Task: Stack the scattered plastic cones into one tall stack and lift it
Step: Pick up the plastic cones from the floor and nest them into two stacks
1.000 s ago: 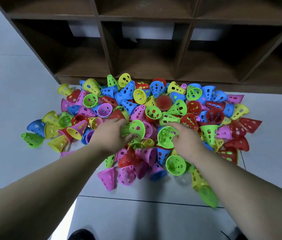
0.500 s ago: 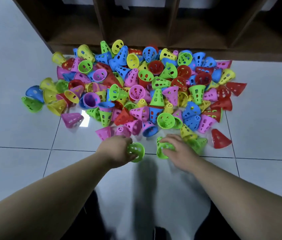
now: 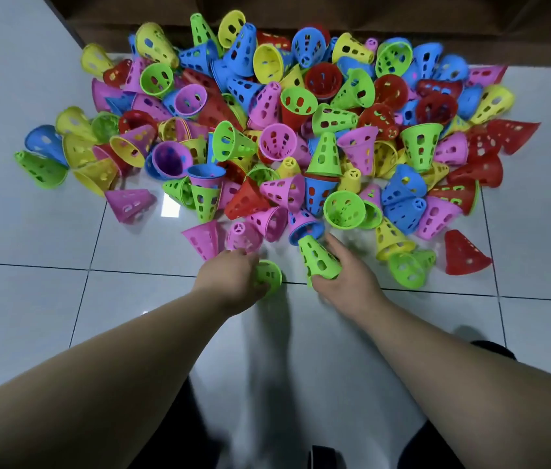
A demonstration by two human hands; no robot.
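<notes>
A big heap of perforated plastic cones (image 3: 267, 130), green, yellow, blue, pink and red, lies scattered on the white tiled floor. My left hand (image 3: 233, 282) grips a green cone (image 3: 269, 277) lying on its side just in front of the heap. My right hand (image 3: 345, 282) holds a second green cone (image 3: 318, 258) by its wide base, its narrow tip pointing away from me. The two hands are a short gap apart, both at the near edge of the heap.
A dark wooden shelf unit (image 3: 335, 15) runs along the back, right behind the heap. A lone red cone (image 3: 463, 253) lies at the right and a pink one (image 3: 130, 204) at the left. Bare tiles (image 3: 131, 316) stretch toward my legs.
Both hands drew back from the middle of the heap to its near edge, each carrying a green cone. The right-hand cone now points tip away. The camera tilted down.
</notes>
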